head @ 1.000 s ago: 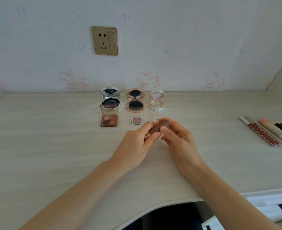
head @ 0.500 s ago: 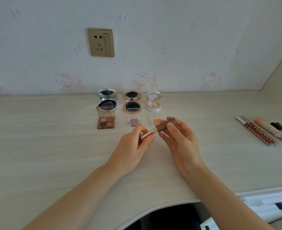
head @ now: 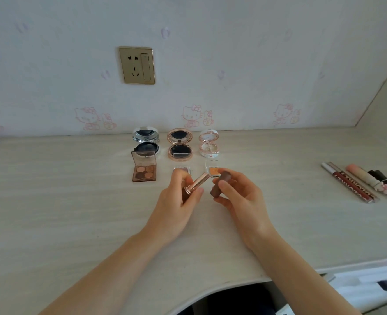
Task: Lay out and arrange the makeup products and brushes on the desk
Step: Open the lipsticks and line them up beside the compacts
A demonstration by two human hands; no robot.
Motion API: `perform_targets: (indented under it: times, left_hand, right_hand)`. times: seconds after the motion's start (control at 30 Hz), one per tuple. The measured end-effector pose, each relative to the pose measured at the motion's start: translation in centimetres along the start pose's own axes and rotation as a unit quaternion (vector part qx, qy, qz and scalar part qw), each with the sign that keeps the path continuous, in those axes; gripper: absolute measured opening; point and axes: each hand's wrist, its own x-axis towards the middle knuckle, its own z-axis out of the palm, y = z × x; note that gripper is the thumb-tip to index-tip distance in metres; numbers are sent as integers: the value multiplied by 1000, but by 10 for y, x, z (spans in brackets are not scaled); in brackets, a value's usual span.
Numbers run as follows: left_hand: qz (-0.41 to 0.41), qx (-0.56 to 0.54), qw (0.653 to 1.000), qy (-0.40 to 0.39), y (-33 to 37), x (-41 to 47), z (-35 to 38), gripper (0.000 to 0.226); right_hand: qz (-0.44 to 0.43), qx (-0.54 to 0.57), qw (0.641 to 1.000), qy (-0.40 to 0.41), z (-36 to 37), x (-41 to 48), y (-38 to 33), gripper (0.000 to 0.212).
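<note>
Near the middle of the counter (head: 74, 212), a little back from its front edge, both hands hold one lipstick in two parts just above the surface. The left hand (head: 176, 208) pinches the rose-gold lipstick tube (head: 198, 183) low down, tilted so that its open end points toward the far edge. The right hand (head: 240, 201) curls thumb and fingers round the brown cap (head: 218, 185), which is off the tube and just beside it.

I judge the cap is off so the lipstick can be shown open, since everything already set out lies open too. Along the far edge, by the wall, three round compacts stand in a row with lids raised: a silver compact (head: 145, 142), a gold compact (head: 180, 144) and a white compact (head: 208, 143). In front of them runs a second row. It holds an eyeshadow palette (head: 144, 170) with its lid up, a small pink pan (head: 183, 171) partly hidden behind the left fingers, and a small orange pan (head: 213, 172) just behind the cap.

Toward the right edge, lip gloss tubes (head: 347, 183) lie side by side, well apart from the rows, probably waiting their turn.
</note>
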Motion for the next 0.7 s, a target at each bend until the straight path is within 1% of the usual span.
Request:
perform_targets:
  times: [0.23, 0.3, 0.53, 0.63, 0.7]
  left_hand:
    - [-18, -33, 998, 56, 4, 3, -2, 9]
    - [-28, -51, 996, 68, 8, 5, -3, 10]
    - [-44, -116, 992, 31, 23, 12, 2, 13]
    - [-38, -116, 992, 16, 29, 20, 9, 10]
    - [-30, -89, 996, 8, 38, 30, 15, 12]
  right_hand:
    - [-2, -33, 999, 9, 0, -1, -1, 21]
    - [3, -40, 999, 17, -3, -1, -4, 22]
    - [-10, -98, 995, 18, -25, 4, -25, 27]
    - [-8, -122, 992, 25, -38, 11, -34, 21]
    - [-7, -140, 990, 25, -48, 17, -39, 17]
